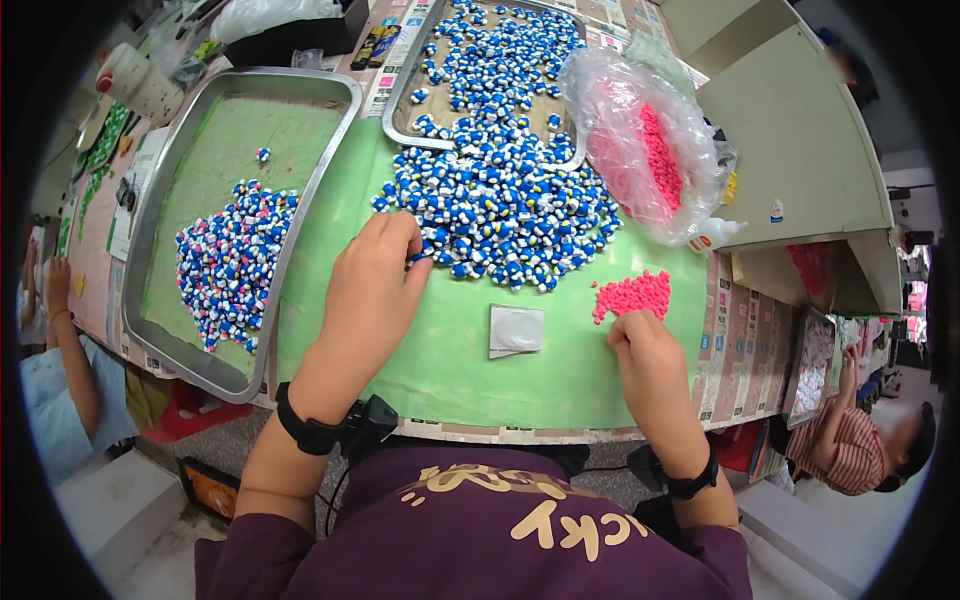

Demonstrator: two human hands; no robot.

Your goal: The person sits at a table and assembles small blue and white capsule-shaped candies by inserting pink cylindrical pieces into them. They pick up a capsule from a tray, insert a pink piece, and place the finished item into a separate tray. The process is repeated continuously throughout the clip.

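A heap of small blue-and-white figures (505, 215) with yellow spots spreads over the green work mat (440, 385). At the heap's left edge is my left hand (372, 285), its fingers curled and thumb drawn in; what they grip, if anything, is hidden. My right hand (648, 365) has its thumb and finger pinched together at the near edge of a small pile of pink pieces (635, 294). Whatever sits in that pinch is too small to make out. Between my hands lies a small white square pad (517, 331) with a roundish mark on it.
On the left, a metal tray (343, 92) holds similar figures with pink bits. Another metal tray (395, 115) of figures stands behind the heap. A clear plastic bag (610, 120) of pink pieces and a white bottle (715, 233) lie at right. Other people sit at both sides.
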